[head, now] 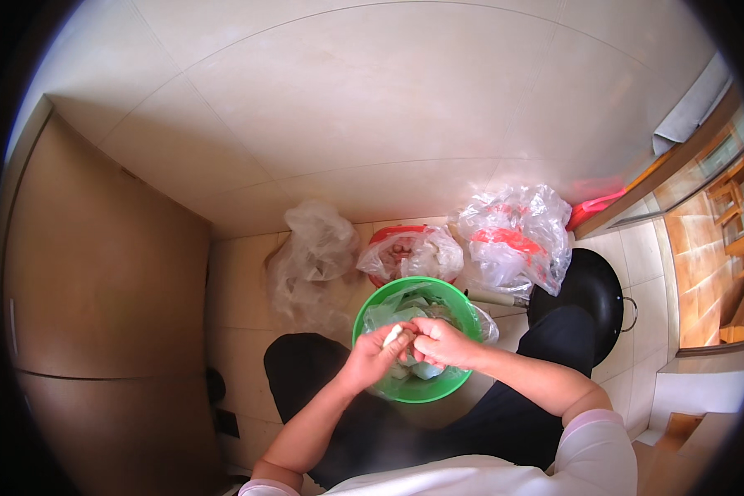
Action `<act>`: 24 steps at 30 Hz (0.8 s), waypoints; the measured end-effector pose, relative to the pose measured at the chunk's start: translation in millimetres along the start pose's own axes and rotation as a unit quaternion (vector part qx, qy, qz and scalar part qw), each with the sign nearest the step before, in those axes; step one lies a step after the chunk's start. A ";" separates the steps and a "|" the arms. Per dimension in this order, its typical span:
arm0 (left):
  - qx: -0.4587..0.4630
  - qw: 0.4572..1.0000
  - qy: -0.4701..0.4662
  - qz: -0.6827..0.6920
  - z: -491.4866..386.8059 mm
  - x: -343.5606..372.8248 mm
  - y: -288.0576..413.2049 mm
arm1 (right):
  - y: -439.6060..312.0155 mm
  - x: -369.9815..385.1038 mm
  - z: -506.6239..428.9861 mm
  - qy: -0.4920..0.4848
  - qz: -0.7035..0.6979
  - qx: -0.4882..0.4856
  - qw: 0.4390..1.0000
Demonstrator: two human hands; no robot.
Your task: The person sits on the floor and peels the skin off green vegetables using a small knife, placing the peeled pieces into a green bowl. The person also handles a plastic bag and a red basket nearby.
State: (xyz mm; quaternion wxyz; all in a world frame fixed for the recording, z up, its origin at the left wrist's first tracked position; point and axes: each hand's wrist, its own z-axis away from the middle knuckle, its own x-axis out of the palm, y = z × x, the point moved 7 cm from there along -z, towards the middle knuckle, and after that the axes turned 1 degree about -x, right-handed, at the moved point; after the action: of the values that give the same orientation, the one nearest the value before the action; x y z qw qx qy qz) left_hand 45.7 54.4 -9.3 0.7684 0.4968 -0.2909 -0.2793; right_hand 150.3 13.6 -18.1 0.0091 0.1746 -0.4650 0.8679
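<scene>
A small white piece (393, 335), which looks like a peeled garlic clove, is held between the thumb and fingers of my left hand (372, 353). My right hand (447, 343) meets it with curled fingers, the fingertips close together; whether they pinch something is hidden. Both hands are over a green plastic bin (431, 394) between my knees. A clear plastic liner (384, 313) and crumpled waste show inside it. Just beyond the bin, a red basket (397, 230) holds an open clear plastic bag (443, 251) with small reddish and white pieces in it.
Crumpled clear bags (319, 242) lie at left, and a clear bag with red print (514, 235) leans on the wall at right. A black frying pan (580, 279) rests by my right knee. A brown cabinet (111, 260) borders the left.
</scene>
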 end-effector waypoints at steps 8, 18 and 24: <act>-0.086 0.989 -0.015 0.119 -2.2 -4.5 2.8 | 13.8 -17.4 -10.6 -0.013 -0.046 0.026 0.999; -0.041 0.999 0.012 0.033 -7.5 -7.8 -2.9 | 7.6 -21.5 -8.7 -0.005 -0.028 0.019 0.999; -0.045 0.997 0.039 0.043 -8.6 -9.4 -5.0 | 10.0 -23.1 -12.8 -0.031 -0.051 -0.015 0.998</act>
State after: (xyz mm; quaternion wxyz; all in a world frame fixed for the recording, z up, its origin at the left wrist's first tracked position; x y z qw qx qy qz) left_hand 44.9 64.6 -18.5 0.8122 0.4592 -0.2690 -0.2392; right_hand 166.4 21.6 -39.8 0.0417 0.2244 -0.4686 0.8534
